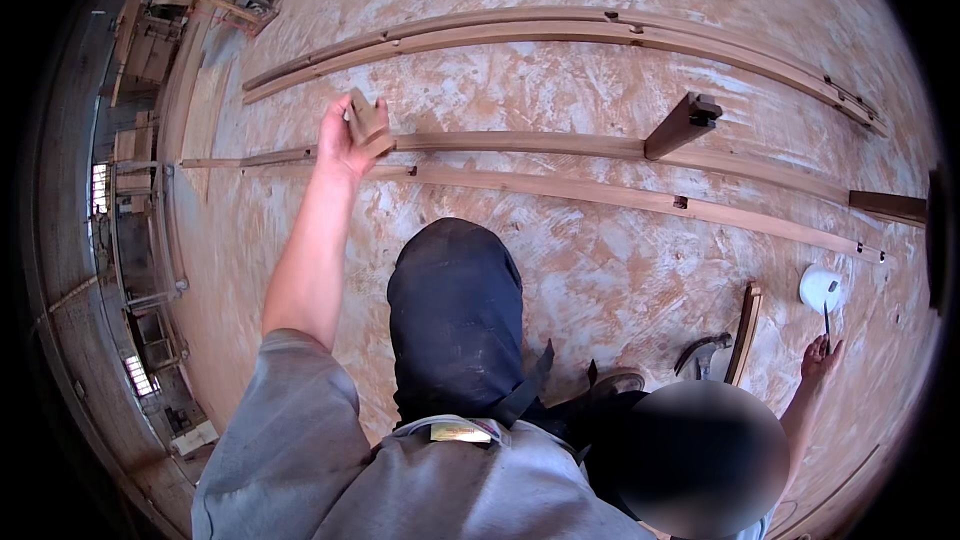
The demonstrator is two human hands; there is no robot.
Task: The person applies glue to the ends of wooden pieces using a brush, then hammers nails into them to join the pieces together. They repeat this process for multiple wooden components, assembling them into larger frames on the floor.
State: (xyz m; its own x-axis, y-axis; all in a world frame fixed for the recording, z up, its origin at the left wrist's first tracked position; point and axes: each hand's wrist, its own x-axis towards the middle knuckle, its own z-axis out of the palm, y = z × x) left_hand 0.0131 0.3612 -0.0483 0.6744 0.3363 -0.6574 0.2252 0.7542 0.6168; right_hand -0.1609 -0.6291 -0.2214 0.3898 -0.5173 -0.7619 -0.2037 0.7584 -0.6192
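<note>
My left hand (345, 140) is raised out in front, its fingers closed round a small wooden block (368, 126). Behind that block lie long wooden rails, one of them (520, 143) passing just under the hand. Far over on the right, my right hand (820, 360) grips a thin dark stick (827, 321). The stick's far end reaches into a round white tub (818, 287) on the floor. Whether the stick ends in a brush is too small to see. A short wooden post (682, 126) stands up from the middle rail.
Another pair of notched rails (500, 32) lies farther off. A notched rail (560, 186) runs nearer me. A hammer (704, 350) and a short wooden strip (744, 335) lie near my shoe (622, 380). My dark-clothed knee (455, 305) fills the middle. Timber and shelving line the left edge.
</note>
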